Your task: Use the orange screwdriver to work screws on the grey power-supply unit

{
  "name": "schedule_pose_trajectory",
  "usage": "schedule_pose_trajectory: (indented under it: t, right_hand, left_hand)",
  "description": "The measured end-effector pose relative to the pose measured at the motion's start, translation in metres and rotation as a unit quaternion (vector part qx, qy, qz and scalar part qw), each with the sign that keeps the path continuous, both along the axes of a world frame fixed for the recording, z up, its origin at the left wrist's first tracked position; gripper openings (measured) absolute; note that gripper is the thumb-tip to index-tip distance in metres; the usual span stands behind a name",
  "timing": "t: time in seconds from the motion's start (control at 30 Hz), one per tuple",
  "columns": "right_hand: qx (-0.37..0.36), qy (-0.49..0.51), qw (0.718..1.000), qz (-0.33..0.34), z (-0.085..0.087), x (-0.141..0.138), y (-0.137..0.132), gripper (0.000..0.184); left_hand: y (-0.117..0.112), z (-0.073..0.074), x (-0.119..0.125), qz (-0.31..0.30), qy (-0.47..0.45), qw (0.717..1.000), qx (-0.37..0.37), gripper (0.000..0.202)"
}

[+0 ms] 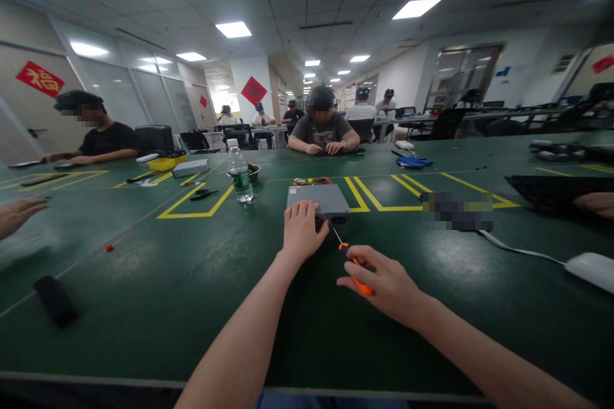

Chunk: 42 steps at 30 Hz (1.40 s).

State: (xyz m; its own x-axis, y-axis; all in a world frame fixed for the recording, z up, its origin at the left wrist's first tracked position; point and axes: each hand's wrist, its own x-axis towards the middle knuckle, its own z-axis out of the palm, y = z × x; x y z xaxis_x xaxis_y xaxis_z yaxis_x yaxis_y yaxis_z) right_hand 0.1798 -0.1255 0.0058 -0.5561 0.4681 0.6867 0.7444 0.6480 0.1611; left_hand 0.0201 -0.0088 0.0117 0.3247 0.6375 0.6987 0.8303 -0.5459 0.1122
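Note:
A grey metal computer power supply (328,198) lies flat on the green table, with coloured wires (311,181) at its far side. My left hand (304,230) grips its near left edge, fingers over the top and thumb down by the near face. In my right hand (381,278) is a screwdriver (359,281) with an orange and black handle, closed in the fingers. Its thin shaft slants up and left to the near face of the power supply, beside my left thumb. Whether the tip sits in a screw is too small to tell.
A water bottle (240,172) stands left of the power supply, before a metal bowl (254,172). Black pliers (204,194) lie further left. Blue gloves (414,162) are at the back right. A white cable (520,252) runs along the right. A co-worker (322,124) sits opposite.

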Motion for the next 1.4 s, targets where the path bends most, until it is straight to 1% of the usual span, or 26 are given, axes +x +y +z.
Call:
schedule_pose_trajectory:
  t: [0.07, 0.13, 0.23, 0.33, 0.5, 0.6, 0.67, 0.73, 0.83, 0.9, 1.0, 1.13, 1.2, 1.4]
  right_hand:
    - [-0.030, 0.005, 0.999, 0.025, 0.002, -0.001, -0.004, 0.027]
    - [-0.058, 0.005, 0.997, 0.042, 0.004, -0.001, -0.008, 0.033]
    - [-0.060, -0.005, 0.997, 0.052, 0.005, -0.001, -0.010, 0.034]
    - [-0.067, 0.006, 0.996, 0.059, 0.005, -0.003, -0.010, 0.033]
    - [-0.132, -0.003, 0.986, 0.107, 0.010, -0.003, -0.011, 0.030]
    - [-0.181, 0.035, 0.977, 0.106, 0.013, 0.001, -0.013, 0.030]
    - [-0.200, 0.059, 0.972, 0.104, 0.013, 0.003, -0.013, 0.031]
    - [-0.187, 0.077, 0.973, 0.107, 0.012, 0.004, -0.012, 0.031]
    - [-0.132, 0.114, 0.978, 0.114, 0.009, 0.004, -0.009, 0.030]
    - [-0.108, 0.134, 0.978, 0.118, 0.007, 0.004, -0.007, 0.032]
    - [-0.112, 0.123, 0.978, 0.123, 0.007, 0.003, -0.008, 0.031]
    - [-0.148, 0.077, 0.980, 0.110, 0.011, 0.005, -0.012, 0.031]
    - [-0.158, 0.073, 0.979, 0.108, 0.011, 0.005, -0.013, 0.032]
    - [-0.103, 0.130, 0.979, 0.115, 0.005, 0.006, -0.008, 0.032]
  left_hand:
    - [0.000, 0.000, 0.000, -0.001, 0.002, 1.000, 0.001, 0.034]
    - [-0.001, 0.000, 0.000, 0.000, 0.004, 1.000, -0.002, 0.034]
    - [-0.001, 0.000, 0.001, 0.005, 0.003, 1.000, -0.008, 0.034]
    - [-0.001, 0.000, 0.001, 0.001, 0.005, 1.000, -0.008, 0.034]
    - [0.000, 0.000, 0.001, 0.004, 0.007, 1.000, -0.007, 0.034]
    - [0.000, 0.000, 0.001, 0.005, 0.006, 1.000, -0.007, 0.034]
    - [0.000, 0.000, 0.001, 0.004, 0.006, 1.000, -0.007, 0.034]
    - [0.000, -0.001, 0.001, 0.004, 0.006, 1.000, -0.006, 0.033]
    - [0.001, -0.001, 0.001, 0.002, 0.005, 1.000, 0.000, 0.034]
    - [0.000, -0.001, 0.001, 0.002, 0.006, 1.000, -0.002, 0.034]
    - [-0.001, 0.000, 0.001, 0.006, 0.009, 1.000, -0.011, 0.033]
    - [-0.002, 0.002, 0.002, 0.008, 0.008, 1.000, -0.013, 0.033]
    - [-0.002, 0.001, 0.002, 0.008, 0.008, 1.000, -0.010, 0.034]
    - [0.000, -0.001, 0.000, -0.002, 0.007, 1.000, 0.001, 0.035]
